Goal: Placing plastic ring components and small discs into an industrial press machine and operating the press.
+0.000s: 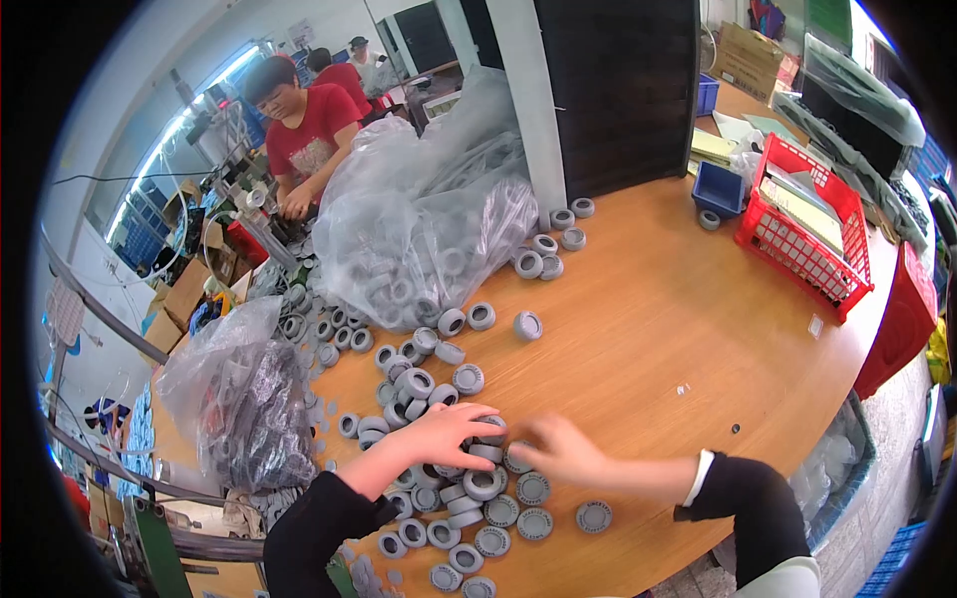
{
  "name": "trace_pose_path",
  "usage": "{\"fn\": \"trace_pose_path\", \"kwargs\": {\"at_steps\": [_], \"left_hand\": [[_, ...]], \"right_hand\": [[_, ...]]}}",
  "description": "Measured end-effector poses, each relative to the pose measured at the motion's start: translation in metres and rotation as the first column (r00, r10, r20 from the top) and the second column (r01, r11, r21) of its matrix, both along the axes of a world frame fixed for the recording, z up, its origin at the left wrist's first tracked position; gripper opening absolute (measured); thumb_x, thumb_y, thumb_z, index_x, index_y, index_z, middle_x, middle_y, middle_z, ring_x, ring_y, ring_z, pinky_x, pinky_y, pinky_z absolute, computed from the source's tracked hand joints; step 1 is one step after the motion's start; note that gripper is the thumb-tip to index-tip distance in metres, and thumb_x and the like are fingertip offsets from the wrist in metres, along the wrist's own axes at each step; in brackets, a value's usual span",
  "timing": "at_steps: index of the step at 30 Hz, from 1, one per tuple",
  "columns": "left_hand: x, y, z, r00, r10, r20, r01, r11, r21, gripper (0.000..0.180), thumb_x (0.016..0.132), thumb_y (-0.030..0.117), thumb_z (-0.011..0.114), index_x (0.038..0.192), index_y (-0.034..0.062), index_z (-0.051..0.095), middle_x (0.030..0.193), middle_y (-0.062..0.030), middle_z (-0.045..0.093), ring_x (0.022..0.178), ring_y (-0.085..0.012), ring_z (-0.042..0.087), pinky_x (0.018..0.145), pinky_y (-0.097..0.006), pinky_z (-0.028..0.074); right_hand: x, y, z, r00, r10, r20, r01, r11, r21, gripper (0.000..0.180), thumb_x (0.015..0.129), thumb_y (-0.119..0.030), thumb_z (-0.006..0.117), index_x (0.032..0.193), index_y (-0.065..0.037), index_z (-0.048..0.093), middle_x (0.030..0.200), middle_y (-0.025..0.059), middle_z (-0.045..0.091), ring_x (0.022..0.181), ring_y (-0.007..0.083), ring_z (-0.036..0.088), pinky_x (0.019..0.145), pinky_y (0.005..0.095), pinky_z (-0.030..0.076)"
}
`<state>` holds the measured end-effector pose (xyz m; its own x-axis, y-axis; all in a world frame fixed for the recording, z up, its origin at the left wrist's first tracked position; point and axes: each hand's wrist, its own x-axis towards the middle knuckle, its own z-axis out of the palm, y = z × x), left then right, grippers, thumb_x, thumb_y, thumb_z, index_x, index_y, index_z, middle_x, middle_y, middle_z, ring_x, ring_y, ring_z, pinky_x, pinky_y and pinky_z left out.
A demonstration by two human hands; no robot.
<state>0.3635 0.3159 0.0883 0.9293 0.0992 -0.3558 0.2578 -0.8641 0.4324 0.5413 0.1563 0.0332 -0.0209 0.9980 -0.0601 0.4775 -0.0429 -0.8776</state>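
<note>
Over a heap of round grey plastic caps (484,484) my left hand (447,436) reaches in from the lower left. Its thumb and fingers are around a grey cap (486,452) among the others. Just to the right, my right hand (560,453) is smeared by motion, its fingertips close to another grey cap (517,457); whether it grips that cap is unclear. Several caps lie face up with raised markings, such as the cap (593,516) lying apart on the right. Others show a hollow, ring-like side.
A large clear plastic bag (419,219) of caps lies beyond my hands, and a smaller bag (249,399) of grey parts lies left. On the wooden table (638,329), a red basket (807,224) and blue bin (719,189) stand far right. A person (304,130) in red works across.
</note>
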Motion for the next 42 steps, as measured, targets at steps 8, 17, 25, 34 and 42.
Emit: {"fn": "trace_pose_path", "kwargs": {"at_steps": [8, 17, 25, 34, 42], "left_hand": [[0.000, 0.042, 0.010, 0.950, 0.269, 0.157, -0.306, 0.904, 0.300, 0.079, 0.069, 0.063, 0.067, 0.136, 0.0275, 0.045, 0.148, -0.0133, 0.023, 0.138, -0.0394, 0.017, 0.107, -0.059, 0.014], [0.049, 0.076, -0.011, 0.927, 0.218, 0.305, -0.335, 0.846, 0.415, 0.071, 0.075, 0.056, 0.065, 0.130, 0.0148, 0.050, 0.138, -0.0134, 0.041, 0.131, -0.0362, 0.032, 0.101, -0.056, 0.027], [0.175, 0.152, -0.060, 0.703, 0.513, 0.493, -0.439, 0.858, -0.266, 0.076, 0.080, 0.038, 0.069, 0.137, 0.0020, 0.034, 0.136, -0.0208, 0.035, 0.123, -0.0329, 0.043, 0.103, -0.040, 0.035], [0.174, 0.136, -0.055, 0.835, 0.415, 0.361, -0.399, 0.909, -0.123, 0.083, 0.062, 0.038, 0.080, 0.129, 0.0038, 0.044, 0.126, -0.0166, 0.033, 0.116, -0.0333, 0.045, 0.097, -0.039, 0.039], [0.140, 0.120, -0.044, 0.911, 0.294, 0.289, -0.333, 0.938, 0.095, 0.068, 0.070, 0.044, 0.071, 0.126, 0.0111, 0.051, 0.133, -0.0111, 0.041, 0.123, -0.0321, 0.040, 0.099, -0.045, 0.036]], "right_hand": [[0.192, 0.140, -0.005, 0.821, -0.555, 0.134, 0.503, 0.813, 0.293, 0.080, 0.071, -0.054, 0.070, 0.133, -0.011, 0.044, 0.141, 0.0241, 0.026, 0.133, 0.0387, 0.026, 0.106, 0.0467, 0.030], [0.240, 0.274, -0.022, 0.704, -0.565, 0.430, 0.556, 0.815, 0.161, 0.078, 0.058, -0.062, 0.073, 0.127, -0.034, 0.052, 0.143, 0.0224, 0.027, 0.137, 0.0396, 0.016, 0.108, 0.0545, 0.016], [0.240, 0.294, -0.034, 0.723, -0.558, 0.407, 0.433, 0.826, 0.362, 0.033, 0.068, -0.030, 0.062, 0.100, -0.024, 0.066, 0.115, 0.0150, 0.048, 0.119, 0.0381, 0.036, 0.099, 0.0467, 0.035], [0.213, 0.276, -0.038, 0.801, -0.374, 0.467, 0.231, 0.914, 0.334, 0.066, 0.063, -0.032, 0.061, 0.124, -0.010, 0.045, 0.135, 0.0086, 0.042, 0.117, 0.0449, 0.039, 0.096, 0.0470, 0.041], [0.226, 0.294, -0.037, 0.879, -0.349, 0.324, 0.306, 0.936, 0.176, 0.060, 0.056, -0.021, 0.058, 0.112, -0.008, 0.041, 0.109, 0.0222, 0.055, 0.115, 0.0407, 0.044, 0.092, 0.0444, 0.042]]}}
